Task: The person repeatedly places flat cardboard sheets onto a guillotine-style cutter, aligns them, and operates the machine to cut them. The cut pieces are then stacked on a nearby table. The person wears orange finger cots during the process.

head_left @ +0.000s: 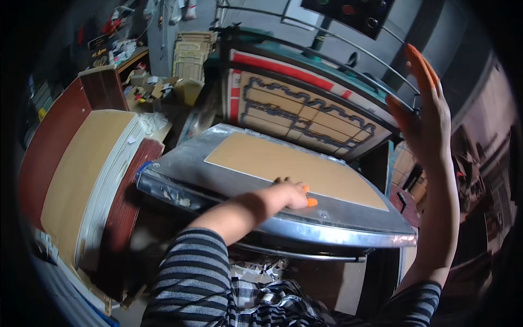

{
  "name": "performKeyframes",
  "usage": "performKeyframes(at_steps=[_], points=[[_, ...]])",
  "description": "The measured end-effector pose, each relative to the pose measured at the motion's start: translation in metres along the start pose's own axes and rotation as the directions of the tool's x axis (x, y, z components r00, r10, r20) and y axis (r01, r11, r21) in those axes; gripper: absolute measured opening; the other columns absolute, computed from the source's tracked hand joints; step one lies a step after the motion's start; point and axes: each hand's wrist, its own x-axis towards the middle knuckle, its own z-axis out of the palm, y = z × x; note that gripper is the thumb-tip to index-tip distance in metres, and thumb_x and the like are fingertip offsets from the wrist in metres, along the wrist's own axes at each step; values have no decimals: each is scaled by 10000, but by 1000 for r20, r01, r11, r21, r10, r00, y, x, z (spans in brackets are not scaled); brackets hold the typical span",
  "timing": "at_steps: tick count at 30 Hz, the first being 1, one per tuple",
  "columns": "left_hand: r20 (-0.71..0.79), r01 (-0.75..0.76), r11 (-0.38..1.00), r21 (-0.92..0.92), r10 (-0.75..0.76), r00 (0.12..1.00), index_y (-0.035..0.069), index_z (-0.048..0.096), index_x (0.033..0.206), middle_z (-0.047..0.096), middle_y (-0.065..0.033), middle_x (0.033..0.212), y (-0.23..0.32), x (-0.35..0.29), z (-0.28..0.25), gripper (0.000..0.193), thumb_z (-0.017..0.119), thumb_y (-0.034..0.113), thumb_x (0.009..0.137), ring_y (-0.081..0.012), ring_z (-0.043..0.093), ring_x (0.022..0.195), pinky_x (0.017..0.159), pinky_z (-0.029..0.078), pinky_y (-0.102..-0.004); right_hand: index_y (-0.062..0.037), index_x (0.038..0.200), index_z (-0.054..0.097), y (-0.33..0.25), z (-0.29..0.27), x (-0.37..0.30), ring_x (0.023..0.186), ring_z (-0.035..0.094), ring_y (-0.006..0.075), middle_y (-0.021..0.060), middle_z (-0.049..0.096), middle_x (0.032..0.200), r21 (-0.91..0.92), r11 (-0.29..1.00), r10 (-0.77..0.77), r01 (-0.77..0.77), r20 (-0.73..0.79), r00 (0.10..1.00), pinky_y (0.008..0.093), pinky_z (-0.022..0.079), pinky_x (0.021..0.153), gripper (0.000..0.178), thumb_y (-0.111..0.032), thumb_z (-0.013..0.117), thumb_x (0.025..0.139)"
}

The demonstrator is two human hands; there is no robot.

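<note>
Grey workshop walls (204, 16) stand behind a broad metal bed (180, 163), its top dull, its front edge rounded and shiny. Rising behind the bed is an upright tan panel (305, 114) crossed by dark, jagged strips and bordered in red and white. To the left of the bed lean large smooth boards (90, 163), tan and dark red. On the bed lies a flat tan sheet (305, 163) with a thin pale edge, long and four-sided.

At the bed's right end, well above it, the right hand (427, 117) is raised, grasping nothing visible; its fingers point upward, extended and fairly close together, the thumb apart. Over the middle of the bed, the left hand (294, 195) reaches to the sheet's near edge. Its fingers are mostly hidden by the hand itself, so I cannot tell whether they pinch the sheet or merely rest there. Orange covers (312, 202) cap digits on both hands. Corners beyond the bed fade into darkness.
</note>
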Motion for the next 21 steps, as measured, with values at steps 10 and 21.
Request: performKeyframes(at_steps=[10,21], points=[[-827,-498,714,493,562,-12,20,678,953,653,-120,874,30,13,-125,267,729,211,773,-304,628,846,745,501,-409,-28,1151,624,-109,-202,-136,1092,616,372,207,633,1142,-90,898,433,-430,347,832,575,339,1061,440,-198,742,763],[-660,-682,542,491,742,114,59,681,742,609,-29,687,84,-106,-1,126,771,127,686,-225,591,598,542,459,-333,-38,1176,633,-174,-155,-392,1089,604,325,190,608,1203,-79,170,940,-982,313,137,368,495,917,432,-224,748,804]])
